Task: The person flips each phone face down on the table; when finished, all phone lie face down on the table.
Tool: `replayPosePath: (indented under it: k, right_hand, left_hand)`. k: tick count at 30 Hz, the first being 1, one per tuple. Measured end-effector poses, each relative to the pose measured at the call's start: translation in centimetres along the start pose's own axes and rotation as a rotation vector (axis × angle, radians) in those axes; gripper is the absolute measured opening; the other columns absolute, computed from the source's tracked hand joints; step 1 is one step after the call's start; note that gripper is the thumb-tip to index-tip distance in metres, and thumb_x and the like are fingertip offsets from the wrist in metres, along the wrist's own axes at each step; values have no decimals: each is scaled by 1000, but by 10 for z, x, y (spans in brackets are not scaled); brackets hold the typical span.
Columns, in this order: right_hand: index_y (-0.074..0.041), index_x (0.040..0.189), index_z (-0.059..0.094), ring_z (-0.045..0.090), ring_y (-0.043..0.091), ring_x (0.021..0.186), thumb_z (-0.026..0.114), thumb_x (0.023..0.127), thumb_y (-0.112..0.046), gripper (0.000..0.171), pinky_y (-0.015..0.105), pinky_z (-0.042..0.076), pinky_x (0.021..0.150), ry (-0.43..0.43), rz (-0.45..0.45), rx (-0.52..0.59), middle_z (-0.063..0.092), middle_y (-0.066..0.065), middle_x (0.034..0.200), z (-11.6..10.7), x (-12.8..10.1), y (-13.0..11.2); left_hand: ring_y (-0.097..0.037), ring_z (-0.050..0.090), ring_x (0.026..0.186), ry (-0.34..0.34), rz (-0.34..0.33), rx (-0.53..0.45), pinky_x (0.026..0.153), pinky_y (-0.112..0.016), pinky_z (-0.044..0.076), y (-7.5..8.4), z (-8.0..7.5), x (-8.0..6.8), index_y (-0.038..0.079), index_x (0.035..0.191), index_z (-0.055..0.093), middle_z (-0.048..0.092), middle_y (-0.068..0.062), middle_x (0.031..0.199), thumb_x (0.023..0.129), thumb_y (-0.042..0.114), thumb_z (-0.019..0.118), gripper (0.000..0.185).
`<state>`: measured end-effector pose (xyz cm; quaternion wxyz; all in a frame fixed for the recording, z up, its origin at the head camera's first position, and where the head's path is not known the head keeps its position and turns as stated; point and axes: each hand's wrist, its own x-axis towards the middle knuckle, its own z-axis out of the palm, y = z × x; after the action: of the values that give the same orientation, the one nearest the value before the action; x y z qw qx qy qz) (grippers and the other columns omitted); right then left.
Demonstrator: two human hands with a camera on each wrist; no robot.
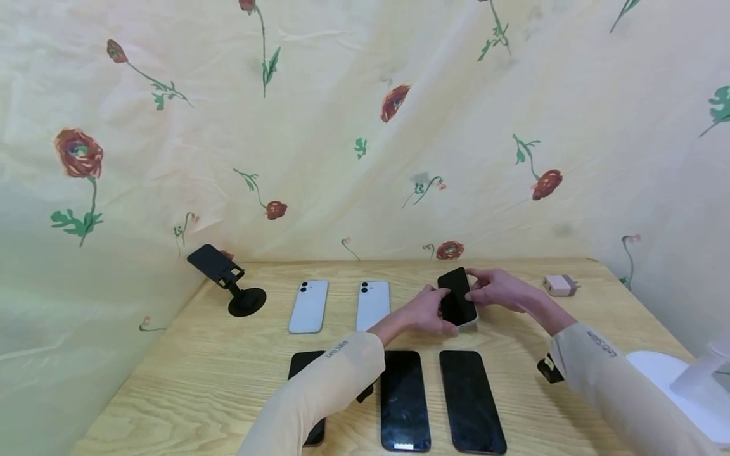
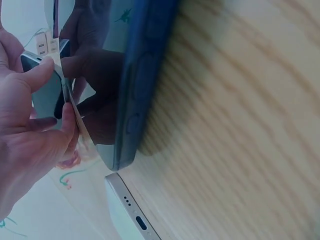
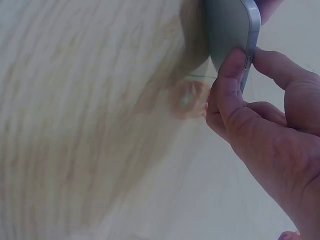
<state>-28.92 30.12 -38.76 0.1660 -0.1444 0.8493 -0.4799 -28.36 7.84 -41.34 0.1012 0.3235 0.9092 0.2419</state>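
Both hands hold one smartphone (image 1: 459, 311) toward the back right of the table, its dark screen facing the head camera and its edge pale. My left hand (image 1: 423, 311) grips it at the lower left side, fingers reaching onto the screen. At the upper right side, my right hand (image 1: 500, 291) pinches the edge between thumb and fingers. The right wrist view shows this pinch on the phone's silvery edge (image 3: 254, 22). Whether the phone touches the table is unclear. Two white phones (image 1: 308, 307) (image 1: 373, 304) lie face down to the left, camera lenses at the top.
Dark-screened phones (image 1: 405, 399) (image 1: 472, 400) lie in the front row; another (image 1: 305, 361) is partly under the left sleeve. A black phone stand (image 1: 247, 303) is at back left. A charger plug (image 1: 560, 285), a small black object (image 1: 550, 369) and a white round base (image 1: 656, 367) are on the right.
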Motion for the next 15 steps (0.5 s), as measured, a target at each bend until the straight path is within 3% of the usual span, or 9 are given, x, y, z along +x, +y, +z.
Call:
replayPosePath:
  k: [6,15]
  right_hand:
    - [13,154,5,65,25,92,60,98,-2,80,36,55,82,-40,-16,84,60,22,105,2,4,-8]
    - [10,155,3,65,33,99,57,100,-2,77,39,55,84,-56,-4,157,56,30,113,10,6,-20]
  left_hand:
    - [-11,47,93,-12,49,-11,83,-18,40,-4,-2,0,6,157,29,47,-9,116,84,32,82,94]
    - [-12,51,96,-31,65,-52,87,-18,41,-9,-5,0,13,162,9,46,-15,122,86,29,81,106]
